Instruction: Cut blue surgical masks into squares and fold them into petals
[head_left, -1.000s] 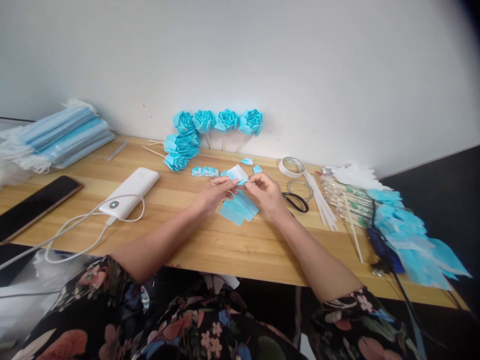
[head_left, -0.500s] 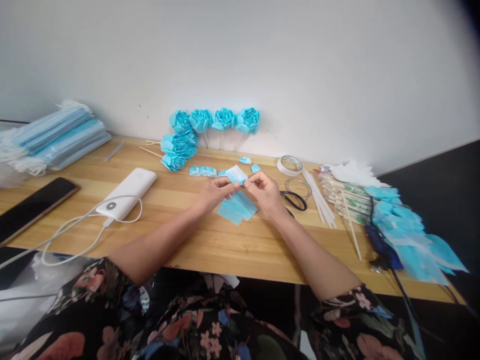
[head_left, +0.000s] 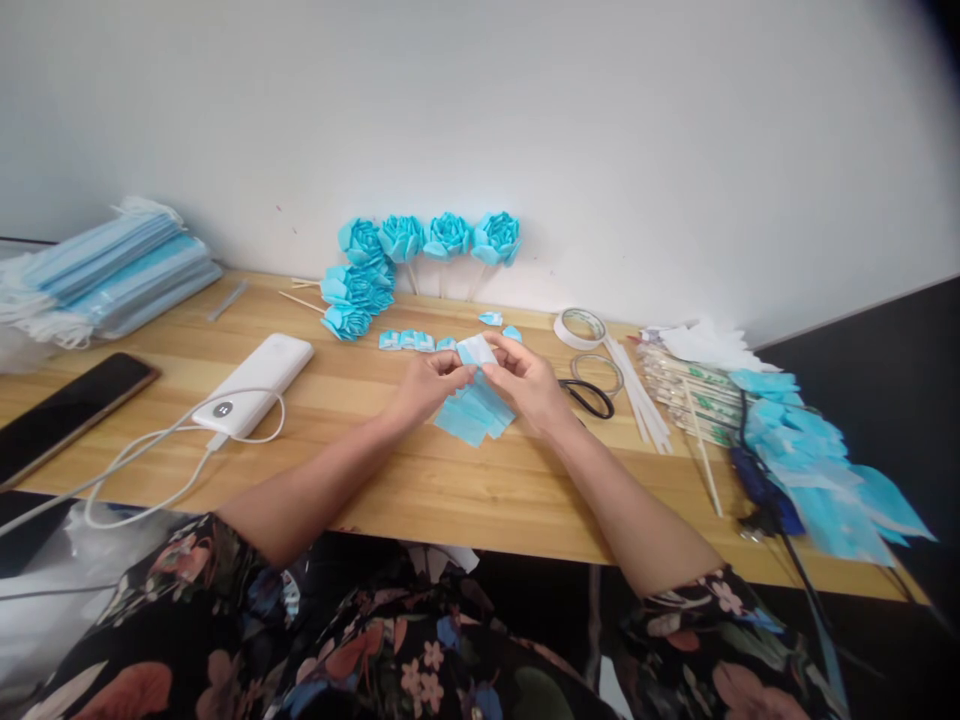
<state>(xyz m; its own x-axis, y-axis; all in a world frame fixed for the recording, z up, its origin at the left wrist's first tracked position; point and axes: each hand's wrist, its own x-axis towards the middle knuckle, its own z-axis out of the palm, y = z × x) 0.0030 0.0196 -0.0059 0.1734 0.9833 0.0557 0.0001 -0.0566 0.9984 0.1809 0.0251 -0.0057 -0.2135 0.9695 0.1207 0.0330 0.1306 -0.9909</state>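
Note:
Between my two hands is a small piece of blue and white mask fabric (head_left: 475,350), its white face showing and an edge folded. My left hand (head_left: 433,386) pinches its left side with thumb and fingers. At the other side, my right hand (head_left: 526,384) is closed on it too, thumb against forefinger. Just below them several cut blue fabric pieces (head_left: 469,415) lie on the table. Beyond my hands sits a row of small folded blue petals (head_left: 407,341), with two more loose petals (head_left: 490,319) farther right.
Blue fabric roses (head_left: 448,238) on sticks lean on the wall; others lie left of them. Tape rolls (head_left: 579,328), black-handled scissors (head_left: 589,399), white strips (head_left: 637,395) and a blue glue gun (head_left: 761,490) are right. A power bank (head_left: 259,385), phone (head_left: 75,415) and masks (head_left: 112,270) are left.
The fabric piece has turned a little between my fingers, and its white part stands more upright. My right fingers have shifted slightly behind it. The things on the table stay where they were.

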